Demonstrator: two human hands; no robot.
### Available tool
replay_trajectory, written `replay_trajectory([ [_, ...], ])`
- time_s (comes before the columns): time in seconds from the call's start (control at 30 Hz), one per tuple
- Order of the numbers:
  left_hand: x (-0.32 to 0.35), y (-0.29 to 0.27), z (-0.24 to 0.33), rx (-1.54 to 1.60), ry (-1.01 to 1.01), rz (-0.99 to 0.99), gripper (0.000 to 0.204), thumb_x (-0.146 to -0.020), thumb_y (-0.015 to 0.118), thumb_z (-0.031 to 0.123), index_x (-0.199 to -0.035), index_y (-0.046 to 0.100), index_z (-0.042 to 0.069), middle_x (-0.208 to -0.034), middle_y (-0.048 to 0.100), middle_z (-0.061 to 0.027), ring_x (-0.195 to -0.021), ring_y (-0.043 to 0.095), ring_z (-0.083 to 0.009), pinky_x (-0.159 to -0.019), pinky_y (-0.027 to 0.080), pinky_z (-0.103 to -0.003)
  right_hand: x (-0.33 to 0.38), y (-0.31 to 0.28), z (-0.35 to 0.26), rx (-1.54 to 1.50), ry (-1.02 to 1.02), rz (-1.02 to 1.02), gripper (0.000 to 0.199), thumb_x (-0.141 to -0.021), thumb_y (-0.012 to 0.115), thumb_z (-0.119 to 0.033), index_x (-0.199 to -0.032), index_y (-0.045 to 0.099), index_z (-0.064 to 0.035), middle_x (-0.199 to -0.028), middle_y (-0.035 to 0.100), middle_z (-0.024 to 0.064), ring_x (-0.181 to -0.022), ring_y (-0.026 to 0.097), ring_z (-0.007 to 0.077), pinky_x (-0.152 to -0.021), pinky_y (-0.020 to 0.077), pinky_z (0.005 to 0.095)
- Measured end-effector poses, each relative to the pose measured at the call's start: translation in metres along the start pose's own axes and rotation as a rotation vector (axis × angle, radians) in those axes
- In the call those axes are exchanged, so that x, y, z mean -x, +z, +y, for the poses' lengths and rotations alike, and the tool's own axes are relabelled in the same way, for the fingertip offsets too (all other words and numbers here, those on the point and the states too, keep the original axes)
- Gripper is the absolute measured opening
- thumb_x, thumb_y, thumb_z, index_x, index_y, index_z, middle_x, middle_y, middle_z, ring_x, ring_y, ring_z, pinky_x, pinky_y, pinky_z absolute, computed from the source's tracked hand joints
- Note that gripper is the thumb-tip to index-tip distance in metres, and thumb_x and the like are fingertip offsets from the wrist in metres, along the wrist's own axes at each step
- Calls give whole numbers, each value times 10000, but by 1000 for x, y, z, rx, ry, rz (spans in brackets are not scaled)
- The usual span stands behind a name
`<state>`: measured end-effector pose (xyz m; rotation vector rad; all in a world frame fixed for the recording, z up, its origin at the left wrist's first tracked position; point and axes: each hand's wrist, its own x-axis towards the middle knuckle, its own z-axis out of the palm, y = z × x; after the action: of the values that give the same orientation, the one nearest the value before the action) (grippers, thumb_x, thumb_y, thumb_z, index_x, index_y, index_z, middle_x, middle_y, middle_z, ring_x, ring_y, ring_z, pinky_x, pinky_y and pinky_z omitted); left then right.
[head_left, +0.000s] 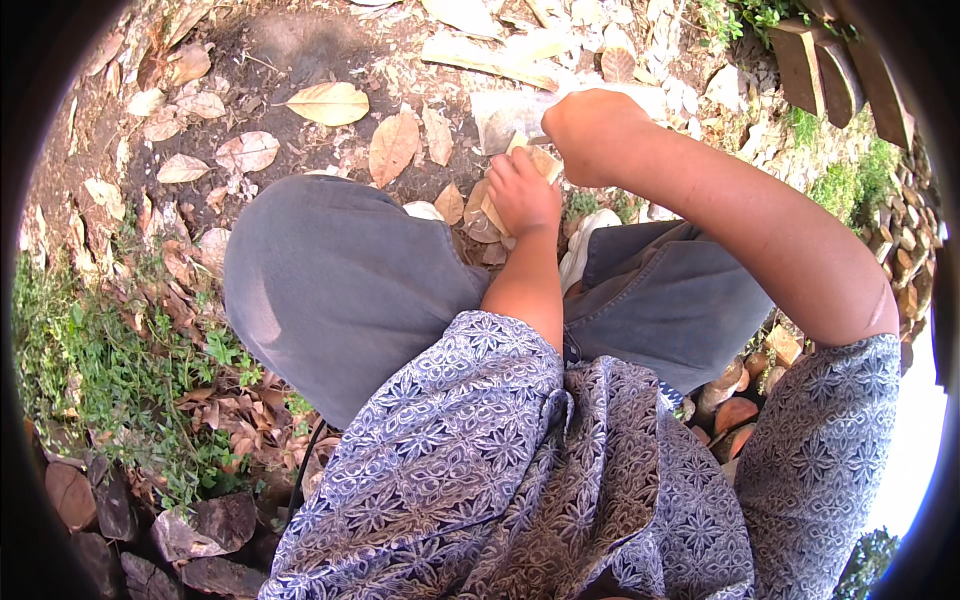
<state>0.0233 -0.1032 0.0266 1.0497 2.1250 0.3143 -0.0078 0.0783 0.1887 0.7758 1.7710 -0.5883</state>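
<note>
My left hand (525, 192) is closed round a pale piece of wood (545, 163), whose cut end shows beyond the fingers. Just right of it, my right hand (592, 135) is bent down at the wrist in a fist. Its fingers are turned away, so what it grips is hidden. A wide, flat, light grey piece (497, 118) shows past the right hand on both sides; glare hides whether it is a blade or a slab, and whether the hand holds it. Both hands are close together, low over the ground, in front of my bent legs.
Dry leaves (393, 148) litter the soil, and a pale split stick (488, 62) lies beyond my hands. My grey-trousered knee (340, 270) rises at left. Split wood (220, 525) lies at lower left, stacked logs (905, 245) at right, and planks (835, 80) stand at upper right.
</note>
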Motion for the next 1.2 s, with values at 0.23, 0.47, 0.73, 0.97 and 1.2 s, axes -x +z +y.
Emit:
replay_trajectory([
  [0.23,0,4,-3,4,15,47,533,-756,809,219,-1164,498,74,-1153,513,-135,-1125,535,-333,-909,455,-462,-5,0,-8,3,12,-19,223,-763,697,-67,-975,731,-6,-940,738,191,-950,728,337,-807,597,418],
  [0.47,-5,6,-8,4,16,3,542,-745,823,228,-1148,495,73,-1155,511,-137,-1112,536,-335,-906,457,-459,-28,28,-9,-59,50,73,229,-775,675,-32,-997,726,-5,-959,736,204,-951,729,339,-807,598,426],
  [0.73,-4,-6,-2,1,-15,-73,661,-696,887,238,-1193,484,71,-1205,493,-138,-1148,523,-327,-958,451,-449,-23,30,29,-200,61,116,317,-795,629,-68,-1093,732,-42,-1005,740,177,-982,719,335,-822,585,429],
  [0.97,-3,-6,-1,6,-11,-55,702,-700,888,243,-1241,473,78,-1196,491,-133,-1149,522,-326,-958,450,-447,-11,25,35,-193,84,121,344,-807,626,-82,-1132,738,-62,-1075,738,176,-1030,711,319,-881,572,417],
  [1.2,-2,-1,-2,-7,-15,-40,694,-702,887,250,-1234,474,84,-1192,491,-130,-1153,519,-325,-957,450,-447,-11,29,37,-213,49,159,338,-801,625,-77,-1119,740,-63,-1057,738,186,-1026,710,333,-876,571,433],
])
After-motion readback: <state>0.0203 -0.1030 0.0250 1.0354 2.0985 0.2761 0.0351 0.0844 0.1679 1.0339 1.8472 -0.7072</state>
